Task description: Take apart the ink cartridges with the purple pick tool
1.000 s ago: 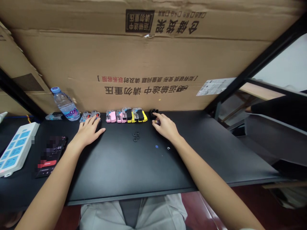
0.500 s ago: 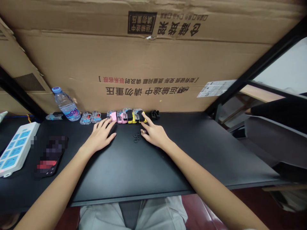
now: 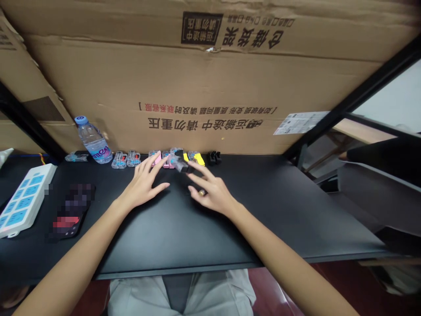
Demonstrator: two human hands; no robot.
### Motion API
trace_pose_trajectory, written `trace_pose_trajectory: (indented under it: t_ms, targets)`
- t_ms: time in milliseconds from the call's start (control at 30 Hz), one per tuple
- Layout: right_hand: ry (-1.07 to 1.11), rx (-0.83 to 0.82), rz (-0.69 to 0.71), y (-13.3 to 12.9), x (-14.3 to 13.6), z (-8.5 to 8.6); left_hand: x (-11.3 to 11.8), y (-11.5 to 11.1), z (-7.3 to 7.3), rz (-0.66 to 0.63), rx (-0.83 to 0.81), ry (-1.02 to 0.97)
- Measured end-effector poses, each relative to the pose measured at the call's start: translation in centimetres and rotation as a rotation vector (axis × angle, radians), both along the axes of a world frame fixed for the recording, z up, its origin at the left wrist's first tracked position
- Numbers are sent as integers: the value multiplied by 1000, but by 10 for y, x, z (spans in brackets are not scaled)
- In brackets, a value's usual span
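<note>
My right hand (image 3: 212, 191) has its fingers at a small clear-and-black plastic piece (image 3: 180, 163), which looks tilted and is blurred by motion. A small dark item with a brass-coloured end (image 3: 202, 192) sits between that hand's thumb and palm. My left hand (image 3: 143, 182) is open, palm down, its fingers spread near a pink-and-clear plastic piece (image 3: 157, 157). Its index fingertip comes close to the clear-and-black piece; whether it touches, I cannot tell. Just beyond the right fingers lies a yellow-and-clear piece (image 3: 199, 159).
Two clear plastic pieces (image 3: 119, 160) stand left of the row, beside a water bottle (image 3: 95, 142). Black parts (image 3: 215, 157) lie at its right end. A phone (image 3: 74, 210) and a power strip (image 3: 28, 199) are on the left. Cardboard (image 3: 197, 83) walls the table's back.
My right hand has drawn back with the clear-and-black piece, baring yellow on the piece at the row's right. My left hand has shifted slightly right. Small black rings on the table no longer show.
</note>
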State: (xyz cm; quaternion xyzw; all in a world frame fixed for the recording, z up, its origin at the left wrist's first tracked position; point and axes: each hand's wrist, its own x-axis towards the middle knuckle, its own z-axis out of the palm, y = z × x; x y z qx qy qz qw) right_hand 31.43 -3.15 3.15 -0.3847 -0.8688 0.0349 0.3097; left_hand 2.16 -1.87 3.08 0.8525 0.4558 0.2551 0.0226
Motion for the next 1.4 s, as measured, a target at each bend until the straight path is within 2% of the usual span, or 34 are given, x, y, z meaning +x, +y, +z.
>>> trace_pose_trajectory:
  t_ms: [67,133,233,333,433,567,633,833,1000,1067,1133,1233,1300,1400]
  targets:
    - [102,-22,148,-10,-9,0,5,-3,4,-81,24,-69]
    - [188,-37,213,-15,-17,-1,9,-6,7,-166,13,-126]
    - [294,-93,204,-14,-20,-6,13,-9,7,-279,-61,-176]
    - [366,-173,130,-10,-17,-11,19,-11,3,-345,-161,-254]
    - [375,-231,98,-8,-14,-11,23,-11,3,-328,-275,-433]
    - [404,-302,133,-7,-12,-6,20,-9,9,-244,-463,-748]
    - [388,-322,148,-7,-11,-3,17,-7,12,-241,-558,-832]
    - [209,-324,188,-10,-10,-2,13,-3,3,-340,-772,-826]
    - [144,-283,253,-11,-12,-2,14,-2,-2,-357,-798,-808]
    - [227,-234,223,-12,-12,2,14,-2,-1,-374,-800,-814]
    - [354,-194,125,-14,-10,5,13,-2,0,-374,-805,-796]
    - [558,-222,13,-13,-6,8,14,-2,-1,-369,-816,-762]
    - [687,-318,13,-10,-3,7,14,-2,-3,-382,-822,-758]
    - [819,-546,-28,-8,-4,3,16,-2,-5,-398,-807,-762]
